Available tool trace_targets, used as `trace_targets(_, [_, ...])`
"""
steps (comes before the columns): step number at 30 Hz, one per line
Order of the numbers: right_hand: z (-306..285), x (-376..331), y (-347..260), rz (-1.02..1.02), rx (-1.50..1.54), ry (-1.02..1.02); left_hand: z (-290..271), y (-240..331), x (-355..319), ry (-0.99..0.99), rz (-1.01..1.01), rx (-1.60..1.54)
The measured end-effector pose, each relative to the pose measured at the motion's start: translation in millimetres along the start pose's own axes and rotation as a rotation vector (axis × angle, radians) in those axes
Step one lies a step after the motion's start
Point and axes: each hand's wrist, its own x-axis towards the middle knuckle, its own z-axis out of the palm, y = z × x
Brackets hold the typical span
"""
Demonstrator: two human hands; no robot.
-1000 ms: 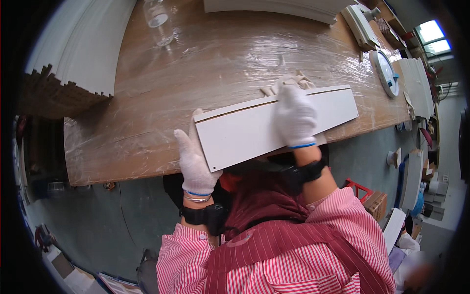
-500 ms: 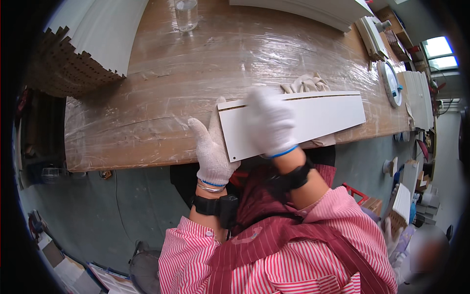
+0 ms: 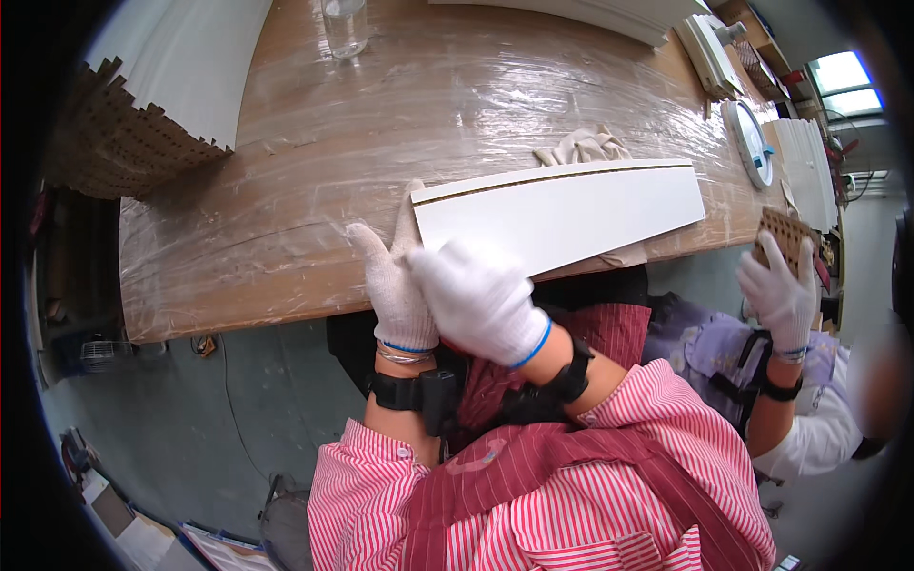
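Since a second earlier, right hand slid to the white panel's left end beside left hand; both lay flat, gripping nothing; wiping looked midway.

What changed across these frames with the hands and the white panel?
The right hand slid from the middle of the white panel to its left end, beside the left hand. A co-worker's gloved hand holding a perforated brown piece came into view. The panel stayed flat on the wrapped table.

Bright daylight, glare (fisheye-bent edges)
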Motion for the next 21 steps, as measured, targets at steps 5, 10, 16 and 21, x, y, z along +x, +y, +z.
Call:
trace_targets(5, [-7,-31,75,0.368,-0.041,0.178,-12,3,-1,-0.151,-0.024,-0.037])
trace_targets(10, [-3,-20,31,0.079,0.06,0.188,6,-2,0,0.084,0.023,0.07])
trace_targets(16, [-10,-23,68,0.252,0.196,0.355,5,-1,0,-0.01,0.026,0.082])
trace_targets(21, [0,-29,68,0.169,0.15,0.292,3,0,-1,0.008,0.02,0.085])
